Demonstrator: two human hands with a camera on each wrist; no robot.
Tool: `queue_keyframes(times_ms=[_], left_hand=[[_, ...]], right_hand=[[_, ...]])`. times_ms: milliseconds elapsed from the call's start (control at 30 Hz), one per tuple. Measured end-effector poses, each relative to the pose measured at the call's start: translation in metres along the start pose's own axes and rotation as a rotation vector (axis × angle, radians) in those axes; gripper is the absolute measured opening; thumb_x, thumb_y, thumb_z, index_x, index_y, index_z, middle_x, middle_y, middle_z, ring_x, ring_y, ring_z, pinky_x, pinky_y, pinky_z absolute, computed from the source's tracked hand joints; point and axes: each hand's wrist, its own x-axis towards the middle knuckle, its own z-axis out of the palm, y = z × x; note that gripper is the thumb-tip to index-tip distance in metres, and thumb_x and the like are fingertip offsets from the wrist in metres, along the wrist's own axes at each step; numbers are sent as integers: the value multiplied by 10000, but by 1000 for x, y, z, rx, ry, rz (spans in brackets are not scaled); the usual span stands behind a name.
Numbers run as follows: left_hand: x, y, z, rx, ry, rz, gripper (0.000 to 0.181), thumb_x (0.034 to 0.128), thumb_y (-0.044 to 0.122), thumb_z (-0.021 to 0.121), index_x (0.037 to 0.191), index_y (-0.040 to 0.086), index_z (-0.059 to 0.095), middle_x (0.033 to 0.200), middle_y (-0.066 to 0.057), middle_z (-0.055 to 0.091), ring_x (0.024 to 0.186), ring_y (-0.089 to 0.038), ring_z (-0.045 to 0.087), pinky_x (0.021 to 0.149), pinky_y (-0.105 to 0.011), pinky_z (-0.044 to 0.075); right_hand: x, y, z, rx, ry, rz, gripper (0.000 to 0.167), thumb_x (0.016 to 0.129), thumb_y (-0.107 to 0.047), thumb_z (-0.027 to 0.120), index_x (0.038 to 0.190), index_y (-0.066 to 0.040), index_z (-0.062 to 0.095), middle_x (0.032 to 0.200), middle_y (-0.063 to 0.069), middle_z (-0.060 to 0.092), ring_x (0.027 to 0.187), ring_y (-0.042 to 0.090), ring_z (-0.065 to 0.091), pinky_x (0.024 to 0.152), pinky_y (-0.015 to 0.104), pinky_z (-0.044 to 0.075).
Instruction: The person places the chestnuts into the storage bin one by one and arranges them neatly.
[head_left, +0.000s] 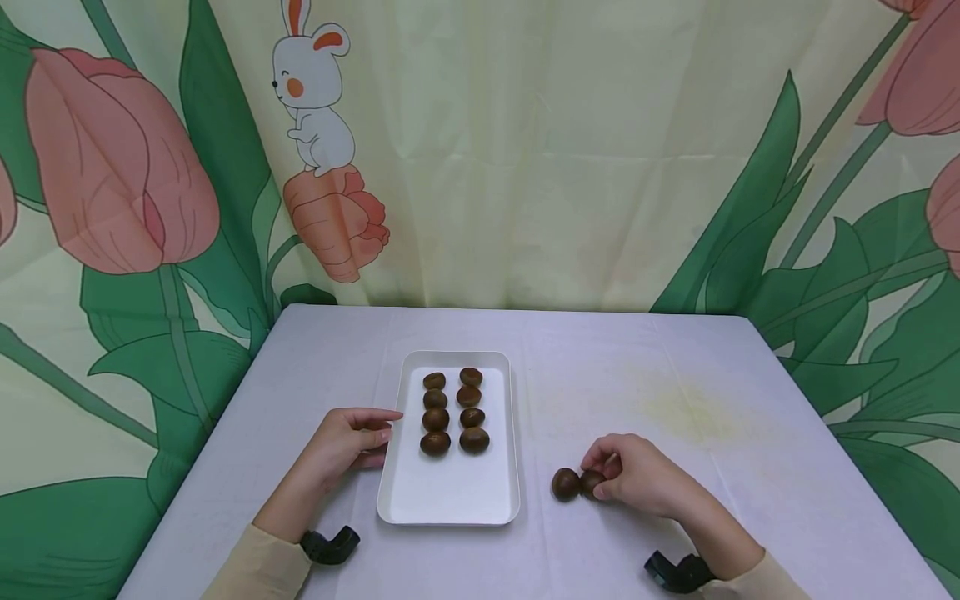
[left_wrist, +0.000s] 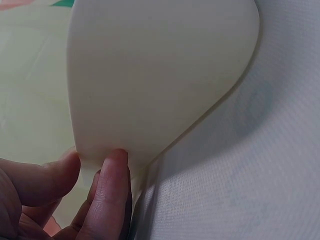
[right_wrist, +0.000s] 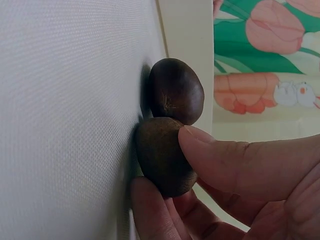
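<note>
Beside the white tray (head_left: pixel 450 500), my left hand (head_left: pixel 348 442) touches its left edge. In the left wrist view, straight fingers (left_wrist: pixel 107 195) lie against the outer wall of the tray (left_wrist: pixel 150 65). To the right of the tray, my right hand (head_left: pixel 637 475) pinches a brown chestnut (right_wrist: pixel 162 155) between thumb and fingers, at table level. A second chestnut (right_wrist: pixel 177 90) sits right beside it, touching it. Several chestnuts (head_left: pixel 436 444) lie in the tray in two columns, toward its far end.
A white cloth covers the table (head_left: pixel 600 358), with a faint yellowish stain to the right. A patterned curtain (head_left: pixel 525 167) hangs behind the far edge. Black wrist cameras (head_left: pixel 330 546) sit at both sleeves.
</note>
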Motion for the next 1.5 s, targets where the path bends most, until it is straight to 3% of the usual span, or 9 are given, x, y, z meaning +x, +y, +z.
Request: queue_keyframes(times_ms=[467,933,1500], left_hand=[[1,-1,0,-1,1,-2,328,982,-25,719,1307,0,756,1199,-198,768,876,-223,795,753,-381,698],[0,1,1,-2,7,-6,324,980,-33,718,1300,-4,758,1189,-198,776,870,-235,802,751,-386,698],[-1,2,1,-3,12,-13,323,981,-46,708,1299,-14,755,1191,-201,763,859,-221,796,747,-382,698]], right_hand=[[7,0,-5,12,25,82,286,806,25,876,989,-169,774,917,-3,709,872,178,623,702,297,533],[9,-6,-9,23,87,48,296,788,17,868,1002,-170,784,934,-5,737,899,163,648,733,293,536],[21,-23,-13,32,76,-15,281,814,11,820,1011,-186,782,956,-4,751,945,179,670,792,338,542]])
